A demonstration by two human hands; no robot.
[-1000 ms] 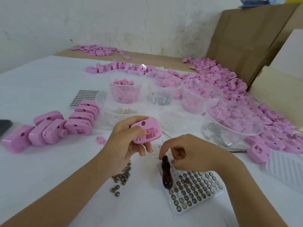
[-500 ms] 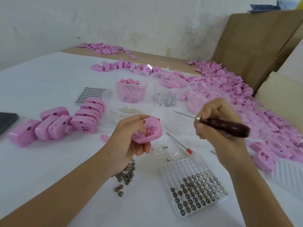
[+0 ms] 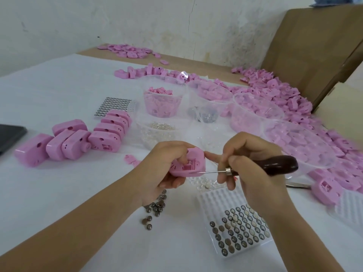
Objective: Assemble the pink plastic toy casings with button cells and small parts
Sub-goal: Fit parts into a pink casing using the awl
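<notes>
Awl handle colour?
Dark brown, glossy handle, with a silver ferrule and thin metal shaft; the right hand grips it. Head view, the only one.

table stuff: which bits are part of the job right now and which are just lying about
In use:
- pink casing, held in the left hand
- awl, in the right hand, tip at the casing
- tray of button cells
- loose button cells

Lying about:
- dark flat object at the left edge
- cardboard sheets against the wall

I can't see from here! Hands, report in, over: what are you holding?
Left hand grips pink casing, open side up. Right hand holds dark-handled awl, tip at casing's edge. Nothing in the way.
</notes>
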